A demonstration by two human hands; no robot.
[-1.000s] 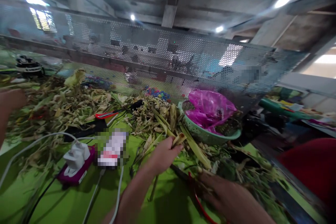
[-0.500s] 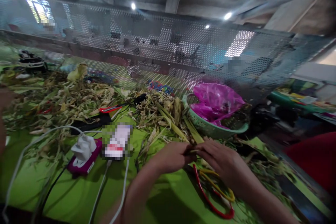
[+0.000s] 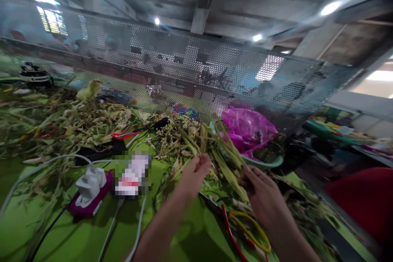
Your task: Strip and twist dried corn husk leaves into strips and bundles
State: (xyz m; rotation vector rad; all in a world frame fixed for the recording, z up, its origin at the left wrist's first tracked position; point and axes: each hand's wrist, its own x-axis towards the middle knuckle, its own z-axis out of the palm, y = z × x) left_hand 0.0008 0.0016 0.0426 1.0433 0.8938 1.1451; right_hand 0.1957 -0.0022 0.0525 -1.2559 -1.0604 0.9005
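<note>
- I am drawing my left hand (image 3: 194, 176) away from my right hand (image 3: 260, 194), so they are no longer meeting low over the worktop (image 3: 76, 237).
- I am raising the green stalks (image 3: 225, 157) in my right hand, tilting them up across the basket (image 3: 264, 163).

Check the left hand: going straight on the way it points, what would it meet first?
Probably the heap of dry leaves just beyond the left hand, whose fingers point up and away. The green stalks gripped by the right hand lie right of that line. Blur leaves depth unsure.
</note>
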